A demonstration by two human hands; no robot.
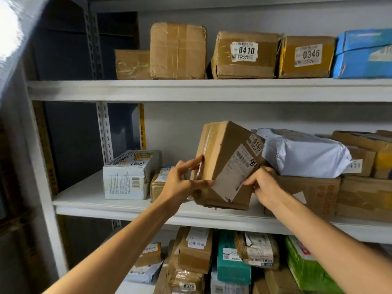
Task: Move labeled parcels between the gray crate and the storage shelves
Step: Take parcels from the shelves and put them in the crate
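Bare run of the middle shelf (84, 198) at far left, open right up to the upright; then a white printed box (129, 175), and just beside it a small taped parcel (158, 183) half hidden behind the left hand (182, 183); gripping the lower left edge of the brown parcel (224, 164), thumb on the taped side, fingertips round the near corner.

Held tilted over the middle shelf, top leaning left, label with 0180 facing near and right; cannot tell whether the bottom corner touches the board; probably light to middling, judged by the easy two-handed pinch; stiff cardboard, slightly crushed at the base, tape glossy and likely slick, so better taken by the bare card corners and under the bottom than on the tape.

Right hand (265, 185) curled round the lower right edge, wedged against a large carton (314, 194); white poly bag (303, 153) on top of that carton, soft, bulging, touching or nearly touching the parcel's right face.

Tight on the right, so liable to drag the bag; clearer path left and near, out past the shelf lip; plenty of headroom below the upper shelf (191, 90).
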